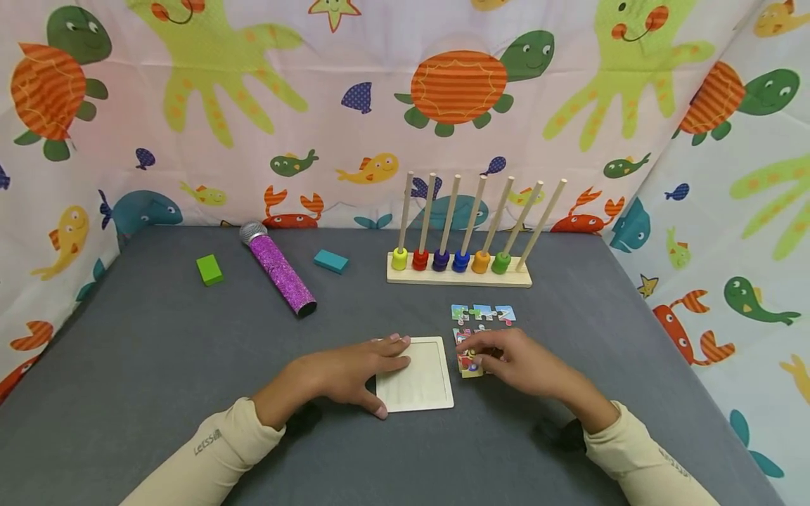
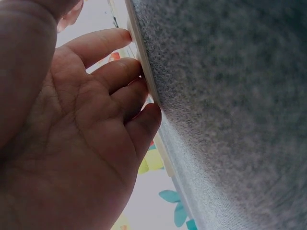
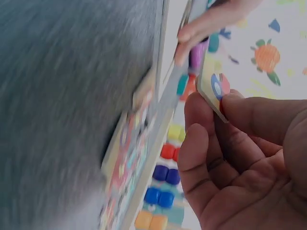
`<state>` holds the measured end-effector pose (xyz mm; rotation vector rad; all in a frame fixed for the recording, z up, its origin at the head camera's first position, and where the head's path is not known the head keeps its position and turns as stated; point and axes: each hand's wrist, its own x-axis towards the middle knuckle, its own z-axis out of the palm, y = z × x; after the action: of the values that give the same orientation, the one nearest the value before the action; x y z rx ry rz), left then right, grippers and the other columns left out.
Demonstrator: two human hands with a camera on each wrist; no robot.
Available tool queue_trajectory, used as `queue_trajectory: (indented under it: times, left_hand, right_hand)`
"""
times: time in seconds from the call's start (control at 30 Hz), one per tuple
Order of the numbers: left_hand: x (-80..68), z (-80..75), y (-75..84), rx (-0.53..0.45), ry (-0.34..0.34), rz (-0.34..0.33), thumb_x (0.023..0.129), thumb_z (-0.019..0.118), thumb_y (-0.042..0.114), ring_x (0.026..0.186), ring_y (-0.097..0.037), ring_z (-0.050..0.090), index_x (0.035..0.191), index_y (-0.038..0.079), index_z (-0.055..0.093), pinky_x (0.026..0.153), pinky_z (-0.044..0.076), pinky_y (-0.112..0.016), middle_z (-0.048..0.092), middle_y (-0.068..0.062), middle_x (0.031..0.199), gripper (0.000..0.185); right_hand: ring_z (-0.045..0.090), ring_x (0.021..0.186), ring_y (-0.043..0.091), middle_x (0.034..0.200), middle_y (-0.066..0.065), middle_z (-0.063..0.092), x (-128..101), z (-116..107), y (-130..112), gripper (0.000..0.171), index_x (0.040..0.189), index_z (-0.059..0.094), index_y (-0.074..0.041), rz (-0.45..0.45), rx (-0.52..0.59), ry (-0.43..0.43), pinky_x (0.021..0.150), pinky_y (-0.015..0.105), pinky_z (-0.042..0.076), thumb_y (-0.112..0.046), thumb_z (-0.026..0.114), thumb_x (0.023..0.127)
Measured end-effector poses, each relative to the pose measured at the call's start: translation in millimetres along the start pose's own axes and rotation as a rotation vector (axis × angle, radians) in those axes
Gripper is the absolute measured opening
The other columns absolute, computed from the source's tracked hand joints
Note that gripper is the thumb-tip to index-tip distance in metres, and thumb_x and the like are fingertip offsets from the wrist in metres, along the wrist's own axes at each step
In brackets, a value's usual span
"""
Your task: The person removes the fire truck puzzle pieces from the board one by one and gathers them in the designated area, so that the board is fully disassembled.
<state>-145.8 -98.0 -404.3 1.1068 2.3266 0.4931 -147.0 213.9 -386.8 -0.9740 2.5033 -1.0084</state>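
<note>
A pale wooden puzzle tray (image 1: 418,379) lies flat on the grey table. My left hand (image 1: 354,369) rests on its left side, fingers spread over the rim and the thumb at the near left corner; in the left wrist view the fingertips (image 2: 152,112) touch the tray's edge. To the right, my right hand (image 1: 528,362) pinches a colourful puzzle piece (image 3: 215,86) between thumb and fingers, raised off the table in the right wrist view. Below that hand lie more printed puzzle pieces (image 1: 467,365), partly hidden by it. A row of blue-topped pieces (image 1: 482,311) sits just behind them.
Behind the pieces stands a wooden peg rack (image 1: 458,277) with coloured rings and tall upright pegs. A purple glitter microphone (image 1: 281,274), a teal block (image 1: 331,261) and a green block (image 1: 209,270) lie at the back left. A patterned cloth (image 1: 354,91) hangs behind the table.
</note>
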Motion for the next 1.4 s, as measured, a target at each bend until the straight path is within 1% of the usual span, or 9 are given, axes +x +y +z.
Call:
queue_trajectory:
  times: [0.23,0.33,0.5,0.63,0.8,0.97,1.13,1.27,1.4]
  left_hand:
    - [-1.8,0.0,-0.9,-0.007,0.0,-0.02,0.083,0.076,0.039,0.147,-0.02,0.006,0.151,0.011,0.036,0.116,0.016,-0.04,0.012,-0.002,0.162,0.084]
    - [-0.5,0.2,-0.6,-0.003,0.002,-0.016,0.083,0.076,0.04,0.147,-0.019,0.005,0.151,0.012,0.036,0.116,0.015,-0.04,0.012,-0.002,0.162,0.084]
    - [0.2,1.1,-0.4,0.003,0.001,-0.013,0.083,0.076,0.041,0.147,-0.019,0.006,0.151,0.012,0.036,0.116,0.016,-0.04,0.012,-0.002,0.162,0.085]
    - [0.5,1.8,0.3,-0.001,0.002,-0.02,0.082,0.076,0.041,0.147,-0.018,0.006,0.151,0.012,0.036,0.116,0.015,-0.04,0.012,-0.001,0.162,0.085]
    - [2.0,0.7,3.0,-0.01,0.003,-0.013,0.082,0.077,0.04,0.147,-0.018,0.005,0.151,0.012,0.036,0.116,0.015,-0.039,0.012,-0.001,0.162,0.085]
    - [4.0,0.8,6.0,0.005,0.003,0.01,0.082,0.077,0.04,0.147,-0.019,0.007,0.151,0.011,0.037,0.116,0.015,-0.038,0.014,-0.002,0.162,0.084]
    - [5.3,4.8,7.4,0.005,-0.006,0.012,0.082,0.076,0.041,0.147,-0.019,0.007,0.151,0.012,0.037,0.116,0.015,-0.038,0.013,-0.003,0.162,0.085]
    - [5.9,4.5,7.8,-0.01,-0.008,0.01,0.083,0.076,0.041,0.147,-0.019,0.006,0.151,0.012,0.036,0.116,0.015,-0.038,0.012,-0.002,0.162,0.085]
    - [7.4,3.0,8.5,-0.024,-0.007,0.013,0.083,0.076,0.04,0.147,-0.018,0.005,0.151,0.011,0.036,0.116,0.015,-0.038,0.011,-0.002,0.162,0.084]
  right_hand:
    - [0.055,0.07,0.008,0.098,0.0,0.069,-9.6,-17.6,7.6,0.028,0.112,0.072,-0.006,0.018,-0.032,0.049,0.059,0.028,0.048,0.006,0.058,0.092]
    - [0.056,0.075,0.009,0.103,0.002,0.069,-14.5,-23.3,10.9,0.028,0.113,0.071,-0.004,0.01,-0.05,0.06,0.062,0.029,0.05,0.007,0.058,0.091]
    - [0.055,0.077,0.011,0.102,0.002,0.068,-21.7,-28.9,20.0,0.03,0.113,0.072,-0.004,0.001,-0.073,0.076,0.062,0.027,0.048,0.01,0.058,0.09]
    - [0.053,0.073,0.01,0.097,0.0,0.065,-28.1,-31.2,29.1,0.028,0.112,0.072,-0.006,0.051,-0.053,0.062,0.061,0.026,0.047,0.008,0.059,0.091]
    - [0.058,0.08,0.011,0.1,0.002,0.068,-36.8,-34.0,40.7,0.023,0.11,0.071,-0.005,0.104,-0.007,0.049,0.067,0.028,0.051,0.004,0.059,0.093]
    - [0.058,0.078,0.009,0.097,0.0,0.068,-43.6,-39.6,53.7,0.02,0.108,0.072,-0.005,0.149,-0.059,0.073,0.066,0.028,0.051,0.002,0.062,0.092]
    - [0.058,0.077,0.007,0.098,0.001,0.068,-47.7,-40.3,65.5,0.019,0.108,0.071,-0.005,0.165,-0.056,0.032,0.066,0.027,0.051,0.0,0.061,0.093]
    - [0.058,0.078,0.007,0.098,0.001,0.068,-47.2,-40.2,63.7,0.018,0.11,0.071,-0.003,0.168,-0.031,0.014,0.066,0.026,0.051,-0.002,0.062,0.094]
    - [0.056,0.075,0.009,0.094,0.0,0.067,-47.7,-42.8,57.0,0.018,0.109,0.07,-0.003,0.185,-0.058,0.034,0.064,0.026,0.049,-0.002,0.065,0.092]
